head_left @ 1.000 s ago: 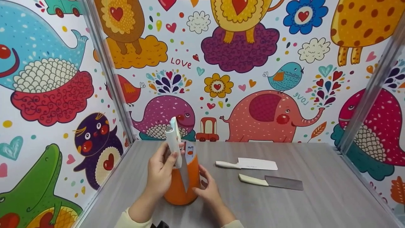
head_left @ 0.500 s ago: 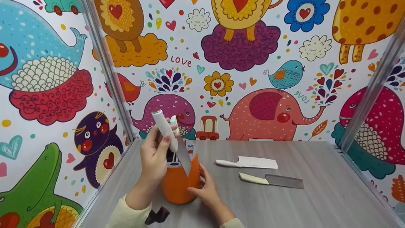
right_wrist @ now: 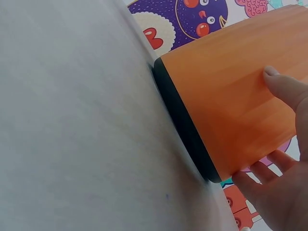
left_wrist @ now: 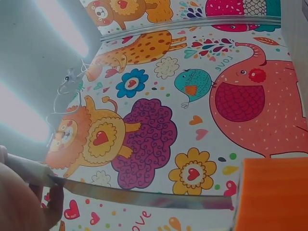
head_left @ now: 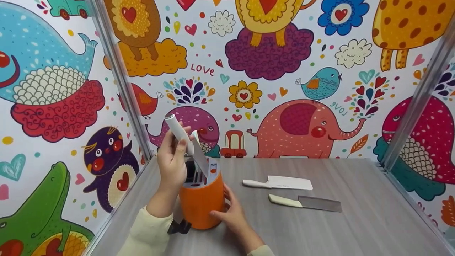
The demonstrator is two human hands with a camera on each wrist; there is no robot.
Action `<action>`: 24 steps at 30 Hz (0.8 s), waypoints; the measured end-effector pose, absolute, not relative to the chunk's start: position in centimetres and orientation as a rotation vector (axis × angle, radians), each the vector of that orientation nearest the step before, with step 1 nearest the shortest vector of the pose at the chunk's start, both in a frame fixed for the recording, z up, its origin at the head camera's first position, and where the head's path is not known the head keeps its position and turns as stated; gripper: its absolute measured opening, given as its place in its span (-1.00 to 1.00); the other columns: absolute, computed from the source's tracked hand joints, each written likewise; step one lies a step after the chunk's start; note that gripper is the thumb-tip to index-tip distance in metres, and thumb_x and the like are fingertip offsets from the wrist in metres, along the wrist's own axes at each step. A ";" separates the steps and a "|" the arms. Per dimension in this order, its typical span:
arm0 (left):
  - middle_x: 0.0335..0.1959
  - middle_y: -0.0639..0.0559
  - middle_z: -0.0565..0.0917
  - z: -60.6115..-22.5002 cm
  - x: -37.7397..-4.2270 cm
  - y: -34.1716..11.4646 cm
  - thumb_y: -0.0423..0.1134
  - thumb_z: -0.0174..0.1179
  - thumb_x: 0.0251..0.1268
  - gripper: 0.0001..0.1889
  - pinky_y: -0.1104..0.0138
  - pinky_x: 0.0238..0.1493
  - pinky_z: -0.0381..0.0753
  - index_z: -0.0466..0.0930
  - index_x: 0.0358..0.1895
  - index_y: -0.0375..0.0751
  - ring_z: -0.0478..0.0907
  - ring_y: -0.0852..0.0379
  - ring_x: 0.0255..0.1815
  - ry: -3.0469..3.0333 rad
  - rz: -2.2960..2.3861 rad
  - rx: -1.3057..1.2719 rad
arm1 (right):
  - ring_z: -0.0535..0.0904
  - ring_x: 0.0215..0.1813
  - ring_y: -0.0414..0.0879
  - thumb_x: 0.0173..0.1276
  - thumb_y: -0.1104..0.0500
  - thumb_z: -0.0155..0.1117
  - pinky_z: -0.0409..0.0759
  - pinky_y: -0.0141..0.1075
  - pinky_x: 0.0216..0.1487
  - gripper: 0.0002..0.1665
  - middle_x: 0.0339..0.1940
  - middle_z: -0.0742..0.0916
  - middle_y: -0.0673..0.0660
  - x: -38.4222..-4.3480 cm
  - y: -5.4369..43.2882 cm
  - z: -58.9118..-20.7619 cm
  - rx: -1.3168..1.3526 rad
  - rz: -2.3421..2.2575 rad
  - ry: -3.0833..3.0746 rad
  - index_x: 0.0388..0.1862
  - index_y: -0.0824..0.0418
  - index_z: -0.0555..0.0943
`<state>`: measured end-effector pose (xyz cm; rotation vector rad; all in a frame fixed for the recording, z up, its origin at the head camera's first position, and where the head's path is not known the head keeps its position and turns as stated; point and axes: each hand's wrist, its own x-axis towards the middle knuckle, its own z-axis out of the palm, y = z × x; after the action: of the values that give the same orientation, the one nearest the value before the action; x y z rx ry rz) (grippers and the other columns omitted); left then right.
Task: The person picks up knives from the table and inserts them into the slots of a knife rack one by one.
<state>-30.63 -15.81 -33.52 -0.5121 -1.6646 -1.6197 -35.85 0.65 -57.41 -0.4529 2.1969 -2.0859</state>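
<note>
My left hand grips a kitchen knife by its white handle, the blade slanting down to the right. The blade's tip is right at the slotted top of an orange knife block. In the left wrist view, the bare blade reaches to the orange block's edge. My right hand holds the block at its lower right side, thumb on the front and fingers round the side, as the right wrist view also shows. Another pale handle stands up behind the knife, partly hidden by it.
On the grey table, right of the block, lie a white cleaver and, nearer, a grey-bladed cleaver with a cream handle. Printed cartoon walls close off the back and sides. A small black piece is by the left sleeve.
My left hand has raised the knife up and left, and its tip has gone from in front of the block to the slotted top. The right hand stays on the block.
</note>
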 end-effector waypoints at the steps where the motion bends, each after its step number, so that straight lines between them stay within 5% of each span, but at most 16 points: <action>1: 0.25 0.08 0.72 -33.7 -30.9 -15.8 -0.31 0.05 0.68 -0.55 0.23 0.53 0.53 0.39 0.50 -0.34 0.72 0.22 0.20 -1.679 -1.619 -0.492 | 0.30 0.66 0.19 0.13 -0.16 0.72 0.27 0.26 0.66 0.27 0.68 0.41 0.09 -35.9 0.6 -57.4 -0.448 -2.077 2.203 0.73 -0.13 0.20; 11: 0.37 -0.26 0.64 -36.7 -33.6 -15.5 -0.39 0.04 0.68 -0.58 -0.08 0.59 0.43 0.40 0.48 -0.31 0.63 -0.23 0.38 -1.777 -1.572 -0.395 | 0.35 0.64 0.21 0.11 -0.18 0.73 0.32 0.29 0.62 0.26 0.65 0.45 0.10 -35.9 0.5 -57.3 -0.469 -2.056 2.265 0.71 -0.16 0.22; 24: 0.41 -0.19 0.62 -39.8 -35.7 -14.8 -0.35 0.03 0.70 -0.59 -0.16 0.59 0.38 0.34 0.49 -0.28 0.60 -0.22 0.43 -2.008 -1.623 -0.290 | 0.39 0.62 0.17 0.10 -0.23 0.71 0.36 0.28 0.60 0.25 0.64 0.47 0.08 -36.0 0.7 -57.4 -0.471 -2.054 2.277 0.70 -0.20 0.23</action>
<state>-35.71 -14.84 -39.80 -0.2905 -2.0077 -1.6229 -35.99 0.69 -57.42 -0.4706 2.2766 -2.0537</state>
